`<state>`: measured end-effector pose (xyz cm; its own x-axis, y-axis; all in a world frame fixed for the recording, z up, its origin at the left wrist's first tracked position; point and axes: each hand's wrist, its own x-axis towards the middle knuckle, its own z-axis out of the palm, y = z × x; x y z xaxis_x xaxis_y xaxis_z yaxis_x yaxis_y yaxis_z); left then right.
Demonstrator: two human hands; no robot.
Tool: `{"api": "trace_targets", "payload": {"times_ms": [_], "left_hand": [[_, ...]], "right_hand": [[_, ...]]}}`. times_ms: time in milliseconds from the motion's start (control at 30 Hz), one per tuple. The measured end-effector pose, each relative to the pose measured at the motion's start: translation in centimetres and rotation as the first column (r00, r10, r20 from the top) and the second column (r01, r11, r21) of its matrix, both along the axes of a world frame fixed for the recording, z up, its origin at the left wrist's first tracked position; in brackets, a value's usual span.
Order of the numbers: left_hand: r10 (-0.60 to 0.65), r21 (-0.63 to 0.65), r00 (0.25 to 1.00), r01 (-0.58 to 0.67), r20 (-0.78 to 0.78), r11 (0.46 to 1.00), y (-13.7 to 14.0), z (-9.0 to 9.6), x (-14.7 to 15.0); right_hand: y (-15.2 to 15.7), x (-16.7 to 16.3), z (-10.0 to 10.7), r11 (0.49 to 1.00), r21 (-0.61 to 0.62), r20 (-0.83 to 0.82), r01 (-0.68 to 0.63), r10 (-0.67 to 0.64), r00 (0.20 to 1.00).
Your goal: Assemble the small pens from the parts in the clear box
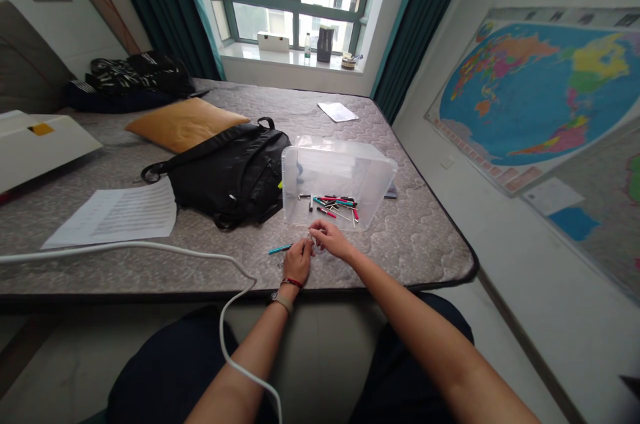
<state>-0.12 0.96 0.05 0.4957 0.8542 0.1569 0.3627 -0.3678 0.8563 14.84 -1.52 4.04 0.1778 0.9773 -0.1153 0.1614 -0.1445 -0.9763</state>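
Note:
Close together at the mattress's front edge, my left hand [299,260] and my right hand [330,239] meet at the fingertips. Both have their fingers closed, pinching something small and pale that I cannot make out. A teal pen [280,249] sticks out to the left of my left hand; whether that hand touches it is unclear. Just beyond my hands, a clear plastic box [340,171] lies on its side with its opening toward me. Several red, teal and black pens [337,201] are inside it. Small pieces by my left hand are too blurred to name.
A black backpack [233,174] leans left of the box, before a yellow pillow [187,123]. Printed paper [117,214] lies at left. A white cable [165,247] crosses the mattress [415,231] and hangs over my left forearm. Another sheet [338,111] lies farther back.

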Motion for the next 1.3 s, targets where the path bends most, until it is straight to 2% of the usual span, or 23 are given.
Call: {"api": "trace_targets", "payload": {"times_ms": [100,167,233,300,367,500,733,1067,1300], "left_hand": [[0.0,0.001,1.0,0.0,0.013,1.0,0.0,-0.2,0.0],[-0.002,0.0,1.0,0.002,0.015,1.0,0.0,-0.3,0.0],[-0.007,0.0,1.0,0.007,0.013,1.0,0.0,-0.5,0.0],[-0.009,-0.001,1.0,0.009,0.011,1.0,0.1,-0.6,0.0],[-0.007,-0.001,1.0,0.007,0.008,1.0,0.2,-0.7,0.0],[-0.003,0.004,1.0,0.003,0.001,1.0,0.2,-0.7,0.0],[0.016,0.06,0.999,-0.014,-0.038,0.998,0.2,-0.7,0.0],[0.026,0.066,0.999,-0.024,-0.033,0.998,0.2,-0.6,0.1],[0.016,0.068,0.999,-0.014,-0.039,0.998,0.2,-0.7,0.1]], "right_hand": [[0.1,1.3,-0.1,1.0,-0.019,0.083,0.021,-0.02,0.996],[0.5,2.9,0.0,0.996,-0.051,0.229,0.078,-0.064,0.971],[1.1,5.0,0.1,0.982,-0.096,0.469,0.165,-0.102,0.878],[1.8,7.1,0.3,0.96,-0.135,0.682,0.247,-0.091,0.726],[2.6,8.7,0.5,0.946,-0.164,0.767,0.278,-0.055,0.639],[4.4,10.1,0.6,0.945,-0.229,0.801,0.232,0.048,0.597],[7.1,10.1,0.1,0.92,-0.346,0.822,0.184,0.203,0.532],[8.5,10.1,0.8,0.909,-0.369,0.845,0.195,0.241,0.478],[8.4,9.7,1.1,0.915,-0.312,0.874,0.257,0.17,0.456]]}}
